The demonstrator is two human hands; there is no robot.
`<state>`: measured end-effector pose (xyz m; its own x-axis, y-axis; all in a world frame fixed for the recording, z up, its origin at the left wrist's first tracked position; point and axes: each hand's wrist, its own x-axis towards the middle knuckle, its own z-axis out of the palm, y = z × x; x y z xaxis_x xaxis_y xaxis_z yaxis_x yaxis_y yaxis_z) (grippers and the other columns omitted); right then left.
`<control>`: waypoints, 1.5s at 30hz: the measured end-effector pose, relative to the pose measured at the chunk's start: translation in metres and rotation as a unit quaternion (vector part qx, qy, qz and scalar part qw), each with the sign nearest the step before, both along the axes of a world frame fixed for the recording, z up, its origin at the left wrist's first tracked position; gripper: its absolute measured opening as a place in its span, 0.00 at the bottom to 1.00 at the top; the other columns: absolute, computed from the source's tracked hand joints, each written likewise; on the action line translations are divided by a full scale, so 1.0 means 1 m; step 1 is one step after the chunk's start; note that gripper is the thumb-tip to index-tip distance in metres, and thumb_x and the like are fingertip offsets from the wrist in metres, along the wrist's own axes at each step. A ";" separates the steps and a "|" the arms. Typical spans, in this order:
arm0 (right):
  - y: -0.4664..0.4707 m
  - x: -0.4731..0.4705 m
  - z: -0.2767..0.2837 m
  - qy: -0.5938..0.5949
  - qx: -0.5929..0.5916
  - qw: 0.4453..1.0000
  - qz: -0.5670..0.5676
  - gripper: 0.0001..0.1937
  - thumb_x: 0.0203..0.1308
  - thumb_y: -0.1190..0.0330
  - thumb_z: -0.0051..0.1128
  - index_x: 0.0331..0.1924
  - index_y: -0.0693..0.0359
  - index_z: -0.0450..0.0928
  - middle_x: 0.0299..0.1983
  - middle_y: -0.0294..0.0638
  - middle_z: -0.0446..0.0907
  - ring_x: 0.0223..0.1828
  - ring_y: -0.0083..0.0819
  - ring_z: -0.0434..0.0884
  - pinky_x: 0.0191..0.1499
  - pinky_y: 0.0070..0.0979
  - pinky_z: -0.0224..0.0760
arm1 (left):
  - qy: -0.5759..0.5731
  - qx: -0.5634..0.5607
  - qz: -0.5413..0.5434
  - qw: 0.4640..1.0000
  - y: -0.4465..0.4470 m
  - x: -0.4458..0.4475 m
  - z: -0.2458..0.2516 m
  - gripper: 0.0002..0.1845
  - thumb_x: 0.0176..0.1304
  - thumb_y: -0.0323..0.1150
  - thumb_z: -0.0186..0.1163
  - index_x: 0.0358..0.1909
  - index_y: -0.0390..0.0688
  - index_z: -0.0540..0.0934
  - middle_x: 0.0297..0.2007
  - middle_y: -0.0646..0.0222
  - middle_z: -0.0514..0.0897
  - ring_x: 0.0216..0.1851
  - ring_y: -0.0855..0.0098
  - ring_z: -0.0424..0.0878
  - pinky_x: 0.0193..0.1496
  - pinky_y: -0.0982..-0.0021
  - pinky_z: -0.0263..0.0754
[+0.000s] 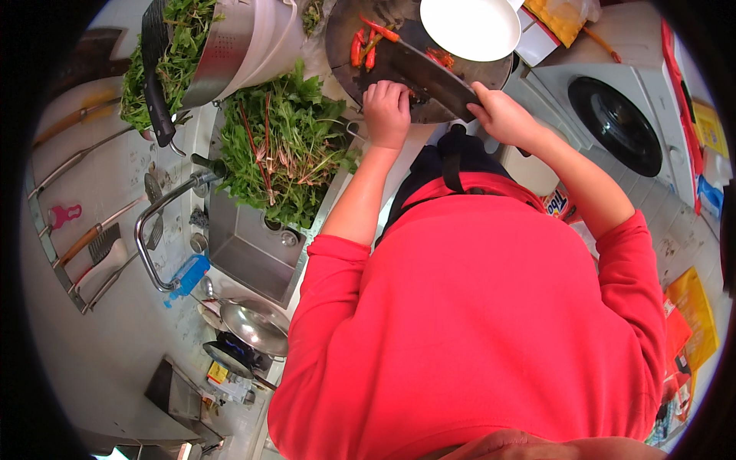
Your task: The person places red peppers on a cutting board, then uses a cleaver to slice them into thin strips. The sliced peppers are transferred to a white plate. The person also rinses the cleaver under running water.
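Observation:
A round dark cutting board [345, 57] lies before me at the top of the view. My right hand [506, 115] grips a wide-bladed cleaver [428, 75], its blade slanting over the board. Curled fingers of my left hand [388, 112] rest at the board's near edge, beside the blade. A bit of red shows by those fingertips; whether they hold anything is hidden. Whole red chili peppers [371, 49] lie on the board's left part. Cut red chili pieces [441, 57] sit beyond the blade, near a white bowl [471, 29] at the board's far right.
Left of the board, leafy greens [282, 149] heap over a steel sink [259, 253] with a curved faucet [146, 230]. More greens fill a metal pot [215, 57], a black-handled knife [156, 103] across it. A washing machine [615, 121] stands at right.

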<state>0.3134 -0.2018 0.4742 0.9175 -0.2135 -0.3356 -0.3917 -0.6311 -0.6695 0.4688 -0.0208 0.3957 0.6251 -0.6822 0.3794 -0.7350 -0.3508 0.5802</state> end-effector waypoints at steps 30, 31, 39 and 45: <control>0.019 -0.004 0.041 0.028 -0.115 0.991 0.066 0.09 0.67 0.70 0.50 0.41 0.66 0.63 0.24 0.56 0.79 0.30 0.59 0.80 0.34 0.52 0.71 | 0.016 -0.025 0.074 0.997 0.017 0.008 0.000 0.04 0.59 0.30 0.65 0.35 0.43 0.81 0.35 0.65 0.79 0.39 0.58 0.78 0.45 0.60 0.70; 0.019 -0.004 0.040 0.023 -0.115 0.991 0.068 0.09 0.67 0.70 0.50 0.41 0.66 0.64 0.23 0.56 0.79 0.30 0.59 0.80 0.34 0.52 0.71 | 0.029 -0.018 0.089 0.995 0.019 0.011 0.001 0.05 0.59 0.30 0.65 0.36 0.44 0.81 0.35 0.65 0.79 0.40 0.57 0.78 0.47 0.59 0.70; 0.017 -0.009 0.031 0.026 -0.102 0.989 0.099 0.09 0.68 0.70 0.51 0.41 0.65 0.63 0.23 0.55 0.79 0.30 0.59 0.80 0.34 0.52 0.70 | -0.006 0.010 0.140 0.990 0.002 0.051 0.006 0.11 0.61 0.37 0.66 0.42 0.44 0.80 0.40 0.64 0.77 0.45 0.57 0.77 0.50 0.56 0.69; 0.005 -0.011 0.024 0.015 -0.128 0.991 0.027 0.10 0.69 0.70 0.51 0.42 0.65 0.62 0.25 0.56 0.79 0.32 0.60 0.79 0.35 0.54 0.70 | -0.110 0.057 0.097 0.988 -0.031 0.081 0.004 0.13 0.52 0.40 0.72 0.39 0.50 0.84 0.42 0.68 0.76 0.46 0.59 0.74 0.51 0.58 0.67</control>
<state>0.3025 -0.1965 0.4977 0.9205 -0.2453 -0.3040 -0.3694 -0.7997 -0.4734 0.5498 -0.0520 0.3999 0.6596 -0.6033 0.4482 -0.7511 -0.5517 0.3627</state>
